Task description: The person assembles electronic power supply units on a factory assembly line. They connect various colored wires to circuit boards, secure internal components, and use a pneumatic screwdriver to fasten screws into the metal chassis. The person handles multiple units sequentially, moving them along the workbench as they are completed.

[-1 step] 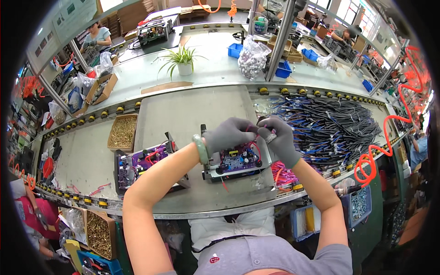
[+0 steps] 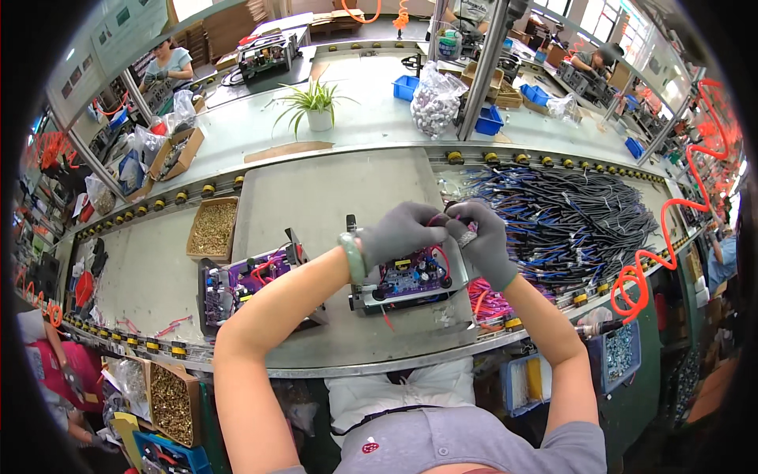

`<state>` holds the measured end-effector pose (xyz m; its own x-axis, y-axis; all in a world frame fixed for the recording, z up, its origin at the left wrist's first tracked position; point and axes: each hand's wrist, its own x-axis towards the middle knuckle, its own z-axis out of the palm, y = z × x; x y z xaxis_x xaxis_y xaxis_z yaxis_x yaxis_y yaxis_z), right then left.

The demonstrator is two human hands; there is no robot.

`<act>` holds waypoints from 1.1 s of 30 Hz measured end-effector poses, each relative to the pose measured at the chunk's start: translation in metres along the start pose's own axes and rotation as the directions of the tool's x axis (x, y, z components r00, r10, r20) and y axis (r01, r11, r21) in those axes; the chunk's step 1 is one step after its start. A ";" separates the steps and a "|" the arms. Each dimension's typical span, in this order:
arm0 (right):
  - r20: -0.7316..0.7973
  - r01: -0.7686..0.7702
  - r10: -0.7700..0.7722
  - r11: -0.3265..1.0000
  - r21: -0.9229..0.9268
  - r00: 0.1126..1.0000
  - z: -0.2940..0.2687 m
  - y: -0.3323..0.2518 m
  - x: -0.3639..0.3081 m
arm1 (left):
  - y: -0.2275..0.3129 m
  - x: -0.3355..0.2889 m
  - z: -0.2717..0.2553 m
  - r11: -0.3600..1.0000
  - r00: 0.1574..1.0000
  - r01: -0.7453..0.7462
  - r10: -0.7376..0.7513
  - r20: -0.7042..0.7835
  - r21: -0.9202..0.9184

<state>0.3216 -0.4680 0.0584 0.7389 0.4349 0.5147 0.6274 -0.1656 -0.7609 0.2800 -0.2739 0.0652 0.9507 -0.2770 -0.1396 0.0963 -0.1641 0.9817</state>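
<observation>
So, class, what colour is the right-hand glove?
The right-hand glove is grey; it shows best in the head view.

Your left grip [image 2: 404, 232] hid part of the right circuit board [image 2: 410, 278], and the small item [image 2: 471, 228] in your right grip [image 2: 485, 246] was too tiny and too covered to identify. Your left forearm [image 2: 294, 288] blocked part of the left circuit board [image 2: 241, 286]. The lower edge cut off your grey shirt [image 2: 482, 438], while the dark rim cropped a co-worker [image 2: 31, 325] at the far left.
</observation>
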 end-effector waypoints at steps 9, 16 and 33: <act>0.297 0.391 -0.286 0.825 -0.408 0.911 -0.040 -0.001 0.023 | 0.008 0.014 0.019 0.989 0.997 0.023 -0.013 -0.072 0.145; 0.042 -0.037 0.054 0.942 -0.333 0.998 -0.007 0.016 -0.010 | 0.005 0.018 0.008 0.530 0.993 0.096 0.010 -0.119 0.843; 0.215 -0.157 0.209 0.959 -0.235 0.954 -0.013 0.031 -0.009 | -0.005 0.022 0.017 0.755 0.974 0.141 0.010 -0.225 0.640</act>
<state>0.3378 -0.4881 0.0355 0.7830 0.5709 0.2469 0.5435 -0.4350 -0.7179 0.2953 -0.2948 0.0556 0.9935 -0.0581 -0.0974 0.0177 -0.7690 0.6391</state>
